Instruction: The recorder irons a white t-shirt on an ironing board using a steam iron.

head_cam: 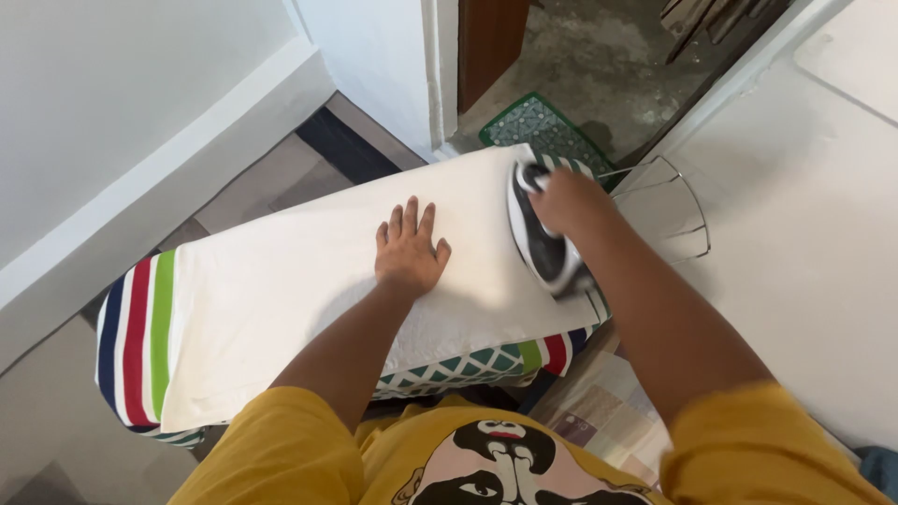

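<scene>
1. The left hand (409,251) lies flat, fingers spread, on the white cloth (309,281), holding nothing.
2. The right hand (566,199) is closed around the handle of the iron (541,243), which sits on the cloth's right end.
3. The cloth covers the striped ironing board (140,337) and looks mostly smooth; judging by this, the pressing seems well along, with only the right end under the iron.

ironing board (140,327), striped cover | white cloth (281,281) flat | iron (543,238) on cloth
</scene>
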